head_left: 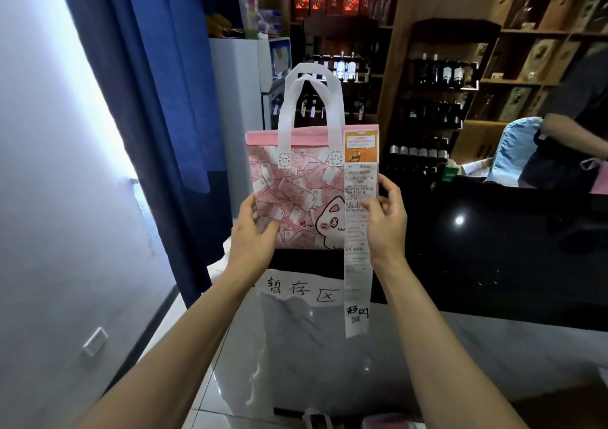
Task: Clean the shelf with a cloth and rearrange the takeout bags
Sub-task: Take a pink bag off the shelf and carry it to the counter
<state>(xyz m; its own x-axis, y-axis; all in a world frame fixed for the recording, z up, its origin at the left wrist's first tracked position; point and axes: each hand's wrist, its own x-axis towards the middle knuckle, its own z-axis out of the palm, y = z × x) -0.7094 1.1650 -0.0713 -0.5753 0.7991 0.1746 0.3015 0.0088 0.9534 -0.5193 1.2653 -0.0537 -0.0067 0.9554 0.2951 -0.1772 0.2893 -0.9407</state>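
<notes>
— Standing upright on the dark counter (493,247), that pink bag (296,198), handles up?

— Yes. The left hand (255,231) grips its lower left edge, thumb in front.

— And the right hand (385,218)?

— Its fingers pinch the long receipt (357,264) hanging down the bag's right side, past a paper sign (302,292) below.

**Matt cloth and paper against glossy black**

Between the left hand (255,228) and the right hand (385,218), the pink bag (292,198) looks like matt non-woven fabric, with white handles (311,99) of the same soft cloth. At the right hand's fingers hangs a thin, smooth paper receipt (357,264). Beyond the right hand, the black counter (493,247) is glossy and reflective. Below both hands, a paper sign (299,292) looks matt and torn-edged.
</notes>
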